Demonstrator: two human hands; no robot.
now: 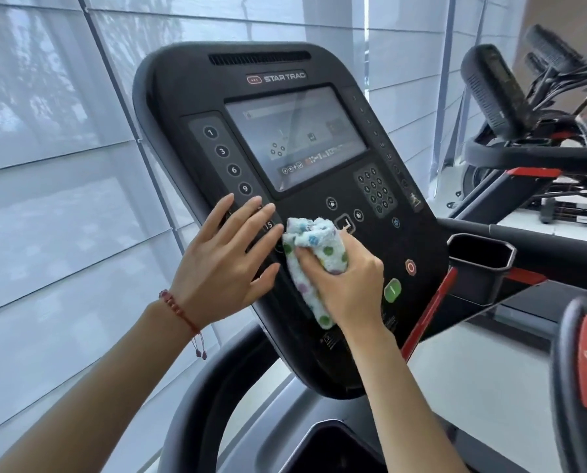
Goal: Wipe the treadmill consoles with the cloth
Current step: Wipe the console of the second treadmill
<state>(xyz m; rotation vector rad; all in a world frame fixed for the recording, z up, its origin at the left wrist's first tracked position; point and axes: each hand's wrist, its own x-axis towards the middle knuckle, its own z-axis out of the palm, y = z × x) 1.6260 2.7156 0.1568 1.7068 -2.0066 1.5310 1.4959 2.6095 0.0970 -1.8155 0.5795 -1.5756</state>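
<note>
Cloth point(314, 264): bunched, long axis running down the console point(285, 206) below its screen point(295, 138).
Right hand point(348, 285): grips cloth.
Left hand point(230, 257): flat, fingers straight, resting on console's left edge.

Gym, treadmill console point(285, 199), exercise bikes point(531, 107) beside windows

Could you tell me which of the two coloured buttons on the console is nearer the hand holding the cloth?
The green button, just beside the right hand; the red button sits farther up and right.

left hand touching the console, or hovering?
Touching. The head view shows the left hand with straight fingers lying flat on the console over the left button column, beside the cloth gripped in the right hand.
</note>
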